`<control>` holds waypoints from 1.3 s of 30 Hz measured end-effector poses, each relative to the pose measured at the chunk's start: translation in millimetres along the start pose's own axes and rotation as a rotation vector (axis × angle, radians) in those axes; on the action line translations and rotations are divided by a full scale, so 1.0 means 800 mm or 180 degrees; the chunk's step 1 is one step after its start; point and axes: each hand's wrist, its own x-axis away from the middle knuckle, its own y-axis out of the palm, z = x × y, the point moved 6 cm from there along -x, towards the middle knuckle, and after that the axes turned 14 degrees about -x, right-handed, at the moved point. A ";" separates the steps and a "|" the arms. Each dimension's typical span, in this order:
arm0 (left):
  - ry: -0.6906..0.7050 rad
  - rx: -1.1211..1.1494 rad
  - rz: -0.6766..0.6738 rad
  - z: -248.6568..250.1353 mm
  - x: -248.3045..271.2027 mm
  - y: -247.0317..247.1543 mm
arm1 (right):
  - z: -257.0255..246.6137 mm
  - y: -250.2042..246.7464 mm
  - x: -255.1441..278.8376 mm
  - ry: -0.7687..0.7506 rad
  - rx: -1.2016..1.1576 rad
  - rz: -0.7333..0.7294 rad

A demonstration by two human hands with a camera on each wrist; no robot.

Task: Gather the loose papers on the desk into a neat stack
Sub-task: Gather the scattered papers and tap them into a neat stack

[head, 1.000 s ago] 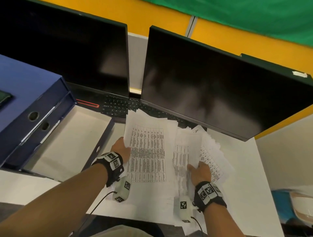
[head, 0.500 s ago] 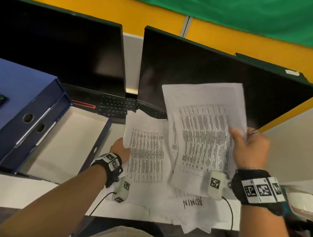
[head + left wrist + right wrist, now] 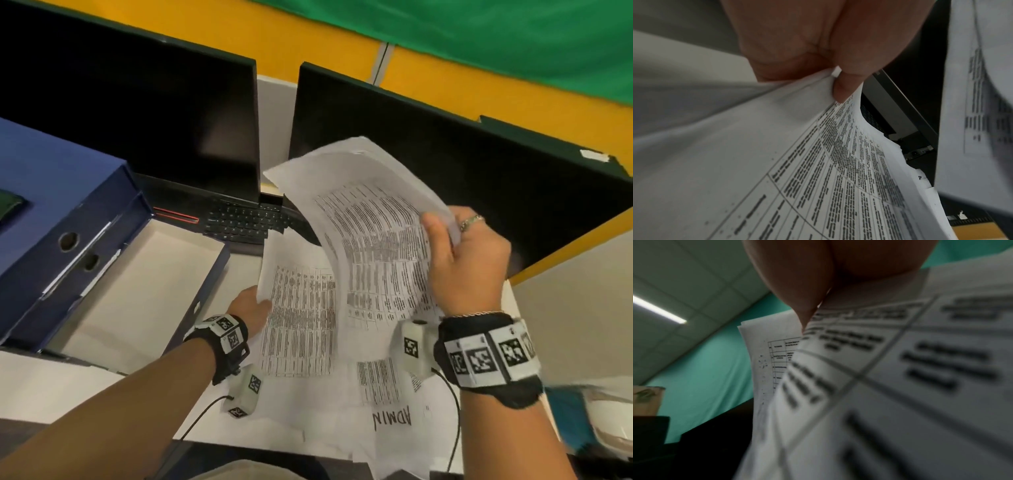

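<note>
Since half a second before, the sheaf (image 3: 370, 240) in the right hand (image 3: 469, 263) had tilted left and bent over, coming nearer to the pile (image 3: 301, 325) on the desk (image 3: 534, 329). The right thumb and fingers pinched the sheaf's right edge, holding it in the air in front of the right monitor (image 3: 462, 178). The left hand (image 3: 251, 306) pinched the left edge of the pile's top sheets, thumb on top. More sheets (image 3: 394, 414) lay spread on the near side, one marked ADMIN. The gathering seemed about half done: two bundles were in the hands but not joined, and the near sheets were still loose and not squared. To the left stood an open blue box (image 3: 137, 291).
</note>
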 end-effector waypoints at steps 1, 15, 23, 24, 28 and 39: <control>0.0006 0.0020 -0.0026 0.001 0.001 0.000 | -0.018 0.000 -0.003 -0.0232 -0.0004 0.0016; -0.0708 0.1969 -0.0473 -0.014 0.006 0.000 | 0.187 0.086 0.110 0.2255 -0.0306 -0.0349; -0.0223 -0.0255 -0.0327 0.003 0.002 0.011 | 0.223 0.165 0.191 0.2911 0.0437 -0.1394; -0.0184 -0.0298 -0.0133 0.002 0.000 0.007 | 0.230 0.155 0.192 0.2935 0.0771 -0.1312; -0.0212 -0.0212 0.0247 -0.009 -0.006 -0.007 | 0.255 0.098 0.221 0.3517 0.1536 -0.1168; -0.0285 0.0030 0.0294 -0.011 -0.001 -0.005 | 0.263 0.089 0.237 0.3750 0.0413 -0.0905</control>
